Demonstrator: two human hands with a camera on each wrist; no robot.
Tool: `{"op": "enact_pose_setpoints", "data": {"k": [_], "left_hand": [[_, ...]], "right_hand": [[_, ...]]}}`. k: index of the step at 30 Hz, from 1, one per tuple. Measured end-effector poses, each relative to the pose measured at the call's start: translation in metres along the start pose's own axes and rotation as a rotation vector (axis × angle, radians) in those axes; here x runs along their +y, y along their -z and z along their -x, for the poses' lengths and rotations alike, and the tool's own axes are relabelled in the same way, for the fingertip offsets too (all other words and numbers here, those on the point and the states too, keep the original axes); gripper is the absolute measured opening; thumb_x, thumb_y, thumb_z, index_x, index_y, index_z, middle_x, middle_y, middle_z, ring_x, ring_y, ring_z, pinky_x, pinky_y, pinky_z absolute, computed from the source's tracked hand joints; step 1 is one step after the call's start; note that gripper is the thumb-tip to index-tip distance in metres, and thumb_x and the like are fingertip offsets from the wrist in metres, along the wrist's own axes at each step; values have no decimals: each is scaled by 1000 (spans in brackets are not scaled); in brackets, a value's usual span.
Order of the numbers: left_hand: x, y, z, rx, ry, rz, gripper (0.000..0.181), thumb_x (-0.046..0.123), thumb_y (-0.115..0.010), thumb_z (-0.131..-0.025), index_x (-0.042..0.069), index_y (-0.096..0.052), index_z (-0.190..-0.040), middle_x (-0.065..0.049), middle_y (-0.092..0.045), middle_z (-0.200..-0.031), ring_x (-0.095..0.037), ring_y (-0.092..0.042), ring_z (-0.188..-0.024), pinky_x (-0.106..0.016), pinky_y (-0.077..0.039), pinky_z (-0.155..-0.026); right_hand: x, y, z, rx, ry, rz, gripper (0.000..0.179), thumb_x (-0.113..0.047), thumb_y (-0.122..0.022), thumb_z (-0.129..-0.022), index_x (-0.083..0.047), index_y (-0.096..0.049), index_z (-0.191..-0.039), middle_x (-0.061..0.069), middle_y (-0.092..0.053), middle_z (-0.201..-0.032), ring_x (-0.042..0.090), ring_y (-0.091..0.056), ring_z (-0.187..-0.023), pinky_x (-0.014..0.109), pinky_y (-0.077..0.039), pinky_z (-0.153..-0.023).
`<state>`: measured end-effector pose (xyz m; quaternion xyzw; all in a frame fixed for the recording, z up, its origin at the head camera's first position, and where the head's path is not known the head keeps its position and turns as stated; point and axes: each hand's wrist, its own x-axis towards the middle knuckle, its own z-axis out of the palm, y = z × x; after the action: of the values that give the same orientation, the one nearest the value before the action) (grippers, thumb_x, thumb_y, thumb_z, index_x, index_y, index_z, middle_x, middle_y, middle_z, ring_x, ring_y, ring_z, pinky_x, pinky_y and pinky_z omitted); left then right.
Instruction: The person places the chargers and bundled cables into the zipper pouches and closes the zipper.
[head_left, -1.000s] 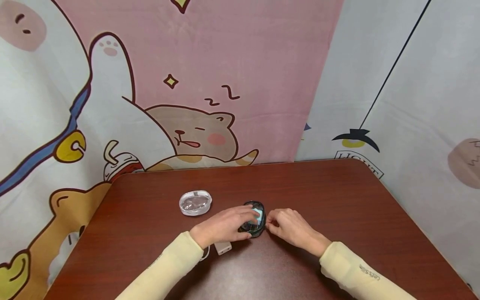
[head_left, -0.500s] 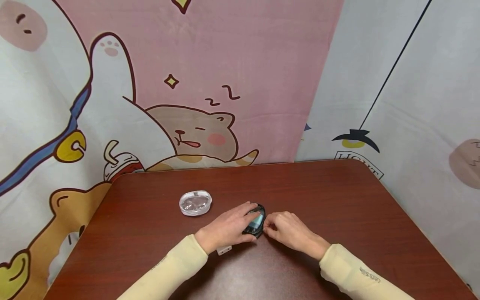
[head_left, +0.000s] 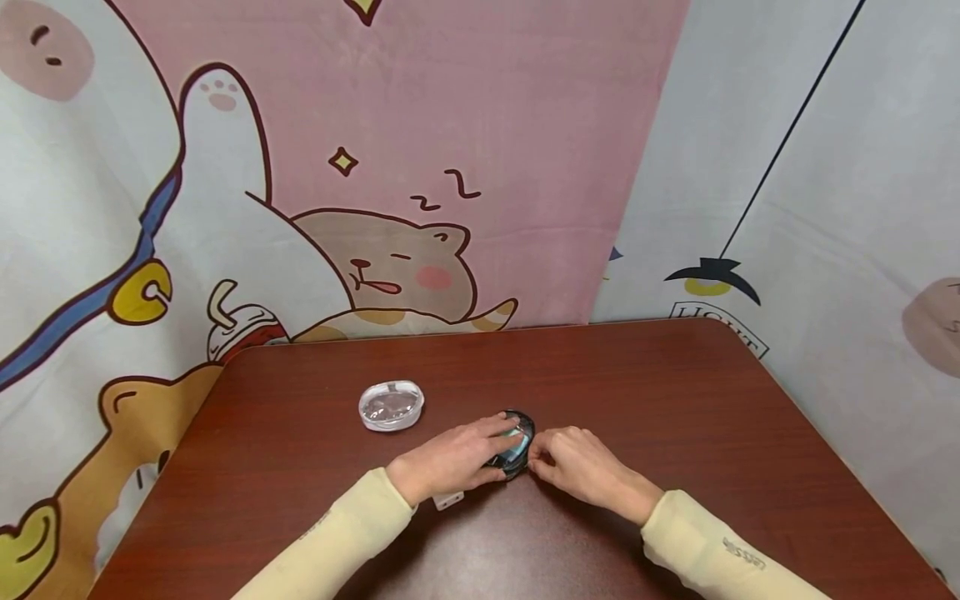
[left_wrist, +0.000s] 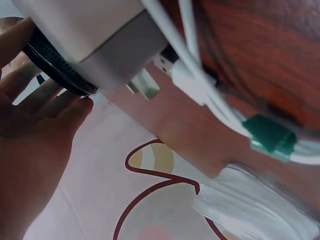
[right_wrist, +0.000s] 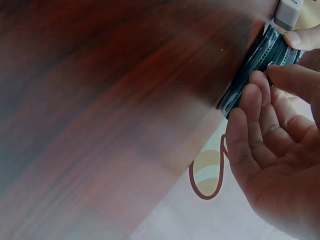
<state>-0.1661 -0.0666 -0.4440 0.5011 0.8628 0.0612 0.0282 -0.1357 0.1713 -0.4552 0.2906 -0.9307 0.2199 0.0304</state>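
Case [head_left: 516, 452], dark and oval with a see-through top, sits between our two grips, over the counter [head_left: 637, 383]; we cannot tell whether its base touches down. Our left grip [head_left: 457, 454] lays its fingers across the top and sets its thumb on the near side, bent just enough to hold it. Our right grip [head_left: 573, 454], thumb and fingertip nearly meeting, pinches at the toothed edge [right_wrist: 266, 54] facing it; whether a small pull lies between those tips we cannot tell.

We judge the case light, so it probably slides or turns if only one grip works at it. Its walls look fairly soft and may give under a squeeze, while the glossy top is likely slippery and easy to scuff. We think the surest hold is thumb and fingers on opposite sides of the rim, leaving the edge by the right grip free.

Just under our left wrist is a white plug [left_wrist: 125, 45], with a cord [left_wrist: 222, 111] bound in green tape [left_wrist: 270, 136] near it; farther out, well apart from the left grip, lies a clear pouch [head_left: 391, 407].
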Motion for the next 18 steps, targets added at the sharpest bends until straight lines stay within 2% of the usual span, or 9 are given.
{"op": "enact_pose_setpoints", "data": {"k": [11,18], "left_hand": [[-2,3,1,-50,-52,58,60,19,-76,-96,12,-53,-152,-8,-41,-162,-25,-35,-151,-37,-41,-115],[-3,7,4,-90,-40,93,61,8,-73,-96,13,-51,-153,-4,-41,-163,-21,-34,-152,-37,-40,-116]], "right_hand": [[9,6,4,10,-33,25,16,-14,-79,-89,-23,-69,-82,-16,-62,-78,-1,-50,-65,24,-44,-55],[18,9,4,16,-63,30,15,-14,-80,-90,-22,-69,-82,-16,-63,-78,0,-50,-64,25,-45,-56]]}}
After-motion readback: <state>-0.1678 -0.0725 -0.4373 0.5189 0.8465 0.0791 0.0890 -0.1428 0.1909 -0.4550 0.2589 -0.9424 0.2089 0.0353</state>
